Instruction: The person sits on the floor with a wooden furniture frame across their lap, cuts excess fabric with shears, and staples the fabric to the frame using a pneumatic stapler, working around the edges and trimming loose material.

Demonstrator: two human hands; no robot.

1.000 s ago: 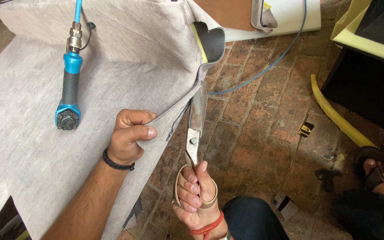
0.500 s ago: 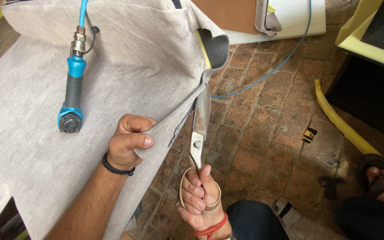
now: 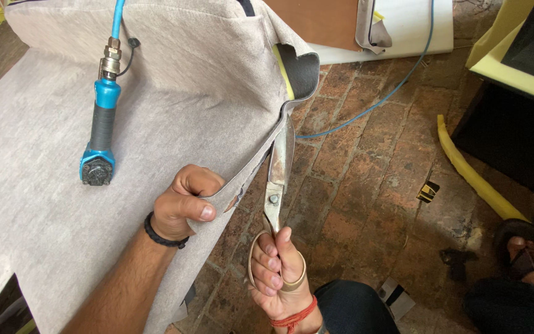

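Observation:
My left hand (image 3: 183, 204) pinches the loose edge of a grey fabric sheet (image 3: 174, 80) that covers a padded panel, pulling it taut. It wears a black bead bracelet. My right hand (image 3: 277, 272), with a red thread at the wrist, grips the handles of large metal scissors (image 3: 277, 170). The blades point up and away along the fabric edge, toward the panel's corner where dark foam (image 3: 301, 71) shows.
A blue air tool (image 3: 99, 133) with a blue hose lies on the fabric at left. The floor is red brick (image 3: 366, 185). A yellow foam strip (image 3: 471, 173), a black and yellow block (image 3: 514, 55) and a sandalled foot (image 3: 526, 256) are at right.
The scissors and my right hand have edged forward along the fabric edge toward the corner. My left hand keeps its pinch on the fabric.

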